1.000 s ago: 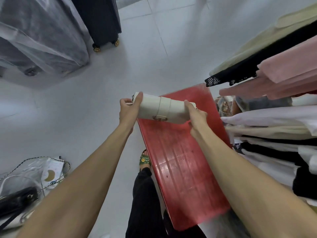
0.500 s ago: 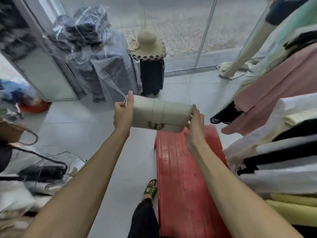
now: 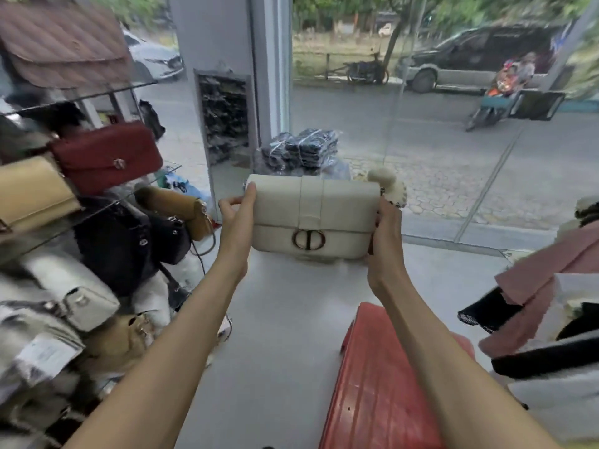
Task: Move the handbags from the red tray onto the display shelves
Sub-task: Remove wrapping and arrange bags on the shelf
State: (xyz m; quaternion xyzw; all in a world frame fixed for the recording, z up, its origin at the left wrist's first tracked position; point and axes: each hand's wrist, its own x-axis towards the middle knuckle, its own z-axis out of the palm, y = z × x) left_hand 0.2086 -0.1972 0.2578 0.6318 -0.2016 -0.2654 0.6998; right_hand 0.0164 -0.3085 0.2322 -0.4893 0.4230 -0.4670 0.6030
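Observation:
A cream handbag with a gold round clasp is held upright in the air at chest height, in the middle of the view. My left hand grips its left end and my right hand grips its right end. The red tray lies below at the lower right, its visible part bare. Glass display shelves stand to the left, carrying a dark red bag, a tan bag, black bags and a brown bag.
Folded clothes in pink, black and white hang or lie at the right. Wrapped bags pile up at the lower left. A glass shopfront ahead shows the street; plastic-wrapped dark bundles sit by a grey pillar.
Both hands have raised the cream handbag from over the red tray to chest height. The view has tilted up and swung left, bringing the display shelves into sight.

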